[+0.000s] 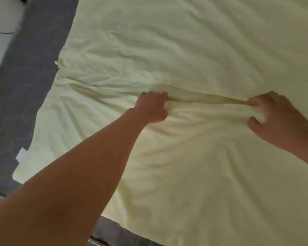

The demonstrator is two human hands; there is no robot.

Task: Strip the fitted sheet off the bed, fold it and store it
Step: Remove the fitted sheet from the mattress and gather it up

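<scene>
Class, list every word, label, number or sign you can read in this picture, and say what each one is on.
None can be read.
The small white tag beside the sheet's edge, on the grey mattress: too blurred, no print legible.
The sheet, and the left hand and right hand gripping its fold, carry no writing.
</scene>
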